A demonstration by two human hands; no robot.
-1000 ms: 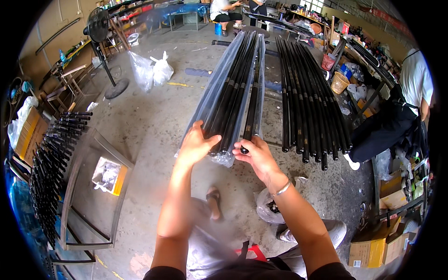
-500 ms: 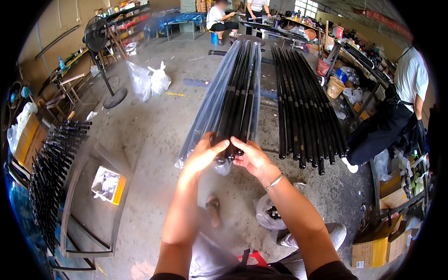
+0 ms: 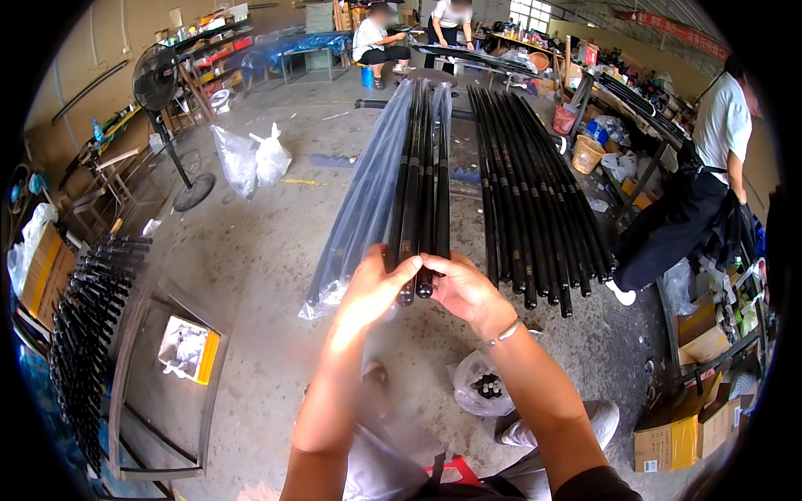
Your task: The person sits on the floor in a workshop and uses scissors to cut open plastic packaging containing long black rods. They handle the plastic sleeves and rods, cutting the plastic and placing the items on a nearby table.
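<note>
A small group of long black rods (image 3: 410,200), which look like fishing rods, points away from me in the middle. Their rounded near ends stick out between my hands. My left hand (image 3: 380,280) is closed round the left side of these ends, thumb on top. From the right, my right hand (image 3: 462,288) grips them with its thumb across the top and fingers partly hidden underneath. The thumbs almost meet. A long clear plastic sleeve (image 3: 355,200) lies along the rods' left side. Right of my hands lies a wider row of similar black rods (image 3: 535,200).
A metal frame (image 3: 125,384) and stacked black rods (image 3: 92,334) stand at left, near a white box (image 3: 188,349). Below my right arm sits a plastic bag (image 3: 480,384) of small parts. A standing fan (image 3: 157,83) is farther left; a person (image 3: 718,125) stands at right.
My view has shifted slightly to the right. The rods between my hands are gathered closer together, and my hands have moved a little right with them. The person at right has shifted slightly.
</note>
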